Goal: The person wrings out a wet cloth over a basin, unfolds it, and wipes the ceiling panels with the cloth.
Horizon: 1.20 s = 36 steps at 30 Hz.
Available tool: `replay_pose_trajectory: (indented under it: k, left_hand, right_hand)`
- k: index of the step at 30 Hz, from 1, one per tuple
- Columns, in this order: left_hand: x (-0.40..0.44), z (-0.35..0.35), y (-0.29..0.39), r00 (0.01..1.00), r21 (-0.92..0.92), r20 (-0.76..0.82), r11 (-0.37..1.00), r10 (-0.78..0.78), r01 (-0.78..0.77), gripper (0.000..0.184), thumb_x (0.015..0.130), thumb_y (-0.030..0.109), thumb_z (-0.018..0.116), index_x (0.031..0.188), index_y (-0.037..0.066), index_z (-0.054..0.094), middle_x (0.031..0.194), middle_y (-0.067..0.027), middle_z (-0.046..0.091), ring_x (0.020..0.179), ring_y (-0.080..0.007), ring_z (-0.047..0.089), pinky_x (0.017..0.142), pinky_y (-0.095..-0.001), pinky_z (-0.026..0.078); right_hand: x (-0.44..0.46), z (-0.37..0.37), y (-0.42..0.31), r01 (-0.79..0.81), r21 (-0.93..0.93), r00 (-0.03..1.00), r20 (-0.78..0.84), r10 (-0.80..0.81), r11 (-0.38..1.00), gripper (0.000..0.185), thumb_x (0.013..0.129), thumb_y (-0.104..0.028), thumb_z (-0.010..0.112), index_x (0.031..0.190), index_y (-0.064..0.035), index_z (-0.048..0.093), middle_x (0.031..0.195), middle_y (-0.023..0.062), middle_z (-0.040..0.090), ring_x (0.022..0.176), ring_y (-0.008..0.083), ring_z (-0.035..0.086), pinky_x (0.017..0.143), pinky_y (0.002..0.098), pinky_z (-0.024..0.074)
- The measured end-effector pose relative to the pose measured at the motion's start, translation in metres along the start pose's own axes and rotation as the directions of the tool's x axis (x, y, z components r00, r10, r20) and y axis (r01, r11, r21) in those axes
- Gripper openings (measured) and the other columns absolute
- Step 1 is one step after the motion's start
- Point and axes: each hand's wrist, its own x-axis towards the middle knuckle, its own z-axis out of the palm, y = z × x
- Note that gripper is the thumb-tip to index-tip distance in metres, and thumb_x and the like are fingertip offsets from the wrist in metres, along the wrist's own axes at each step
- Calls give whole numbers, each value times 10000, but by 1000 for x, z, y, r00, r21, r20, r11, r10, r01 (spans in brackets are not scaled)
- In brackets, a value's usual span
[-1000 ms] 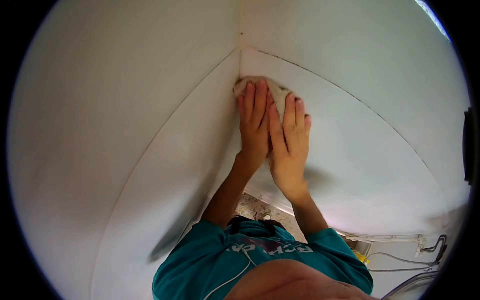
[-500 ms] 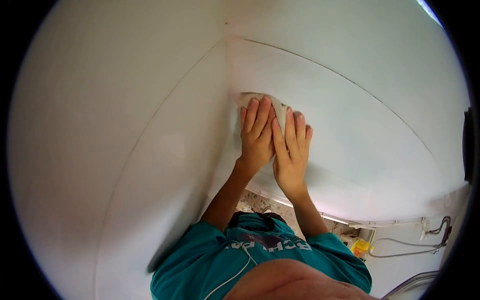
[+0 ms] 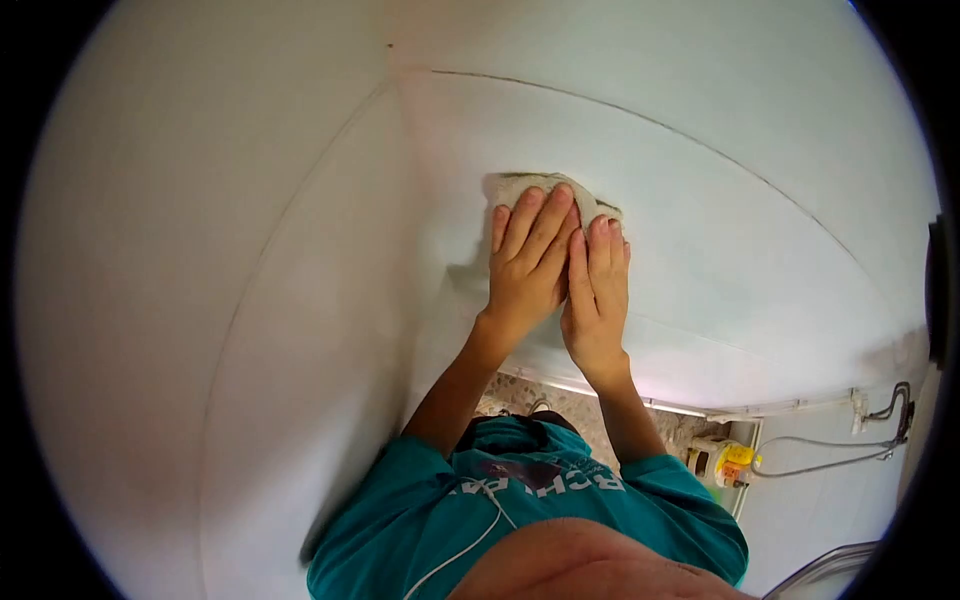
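A pale, folded cloth (image 3: 590, 205) lies pressed against the white wall, just right of the corner. On its left part my left hand (image 3: 530, 255) rests flat, with the fingers stretched upward and slightly apart. Close beside it, my right hand (image 3: 598, 295) lies flat over the cloth's lower right, fingers extended. Neither hand is curled round the cloth; both press it from the front. Its upper edge shows above my fingertips, while the rest is hidden under my hands.
The left wall (image 3: 290, 330) meets the wiped wall (image 3: 720, 260) at a vertical corner. Below are a speckled floor (image 3: 590, 415), a yellow-labelled container (image 3: 730, 460) and a grey hose (image 3: 820, 470) by a wall fitting. A white earphone cord (image 3: 480, 535) hangs over my teal shirt.
Both hands have slid the cloth to the right along the wall, away from the corner. The view has shifted slightly, and more of the container now shows.
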Motion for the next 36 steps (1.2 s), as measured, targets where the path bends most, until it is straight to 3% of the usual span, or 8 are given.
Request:
replay_pose_trajectory:
  k: [7, 10, 13, 20, 27, 30, 33, 36]
  left_hand:
    - [52, -11, 18, 1000, -58, -25, 998, 1, -2, 335, 906, 216, 510, 1188, 68, 614, 1382, -48, 494, 1340, -268, 360, 1137, -448, 109]
    - [72, -9, 25, 997, -62, -67, 998, 23, -27, 331, 900, 213, 516, 1187, 84, 620, 1373, -32, 505, 1333, -253, 370, 1130, -439, 124]
    - [60, -7, 26, 995, -35, -93, 998, 39, -43, 329, 898, 212, 516, 1185, 93, 624, 1366, -15, 513, 1328, -238, 377, 1132, -438, 125]
    - [-20, 25, 22, 999, -29, -41, 999, 25, -27, 335, 904, 237, 521, 1198, 110, 618, 1362, -26, 515, 1352, -247, 336, 1139, -445, 105]
    - [57, 4, 37, 996, -71, -86, 997, 3, -9, 341, 897, 223, 530, 1205, 104, 613, 1369, -34, 511, 1330, -262, 376, 1137, -444, 98]
    - [79, -1, 40, 990, -48, -135, 998, 27, -34, 329, 895, 216, 527, 1192, 110, 619, 1359, -31, 519, 1314, -252, 397, 1135, -430, 118]
    - [64, 0, 38, 995, -19, -90, 999, 32, -34, 328, 892, 227, 530, 1184, 112, 624, 1355, -28, 521, 1314, -254, 393, 1137, -439, 115]
    - [9, 22, 31, 999, -36, -50, 999, -9, 7, 327, 886, 240, 540, 1175, 112, 627, 1353, -29, 521, 1325, -258, 374, 1139, -455, 108]
  right_hand:
    - [45, -23, -1, -27, -92, 994, -112, 17, 995, 398, 887, -61, 508, 1281, -31, 549, 1420, 144, 431, 1314, 358, 393, 1071, 504, 253]
    - [62, -34, 1, -10, -167, 988, -155, -16, 986, 428, 891, -13, 527, 1317, -6, 493, 1446, 184, 380, 1336, 394, 347, 1103, 509, 188]
    - [45, -25, 9, 1, -154, 978, -206, -33, 988, 389, 879, -56, 521, 1265, -20, 557, 1407, 155, 445, 1310, 355, 402, 1067, 507, 257]
    - [-20, -13, 17, -64, -187, 998, -35, 59, 980, 402, 861, -50, 533, 1259, -2, 553, 1392, 171, 455, 1304, 356, 405, 1077, 495, 244]
    - [47, -40, 13, -35, -247, 993, -118, 5, 968, 401, 870, -69, 527, 1266, -9, 552, 1401, 165, 450, 1322, 340, 390, 1094, 483, 201]
    - [62, -46, 11, -33, -270, 991, -134, -3, 962, 453, 894, -18, 521, 1344, -12, 468, 1454, 197, 363, 1366, 382, 301, 1116, 503, 144]
    - [47, -37, 13, -52, -229, 986, -165, 14, 972, 419, 872, -56, 520, 1289, -25, 541, 1430, 156, 418, 1329, 347, 378, 1087, 487, 212]
    - [0, -29, 21, -65, -215, 998, -33, 59, 974, 424, 862, -48, 524, 1285, -25, 542, 1430, 155, 416, 1327, 350, 377, 1069, 511, 239]
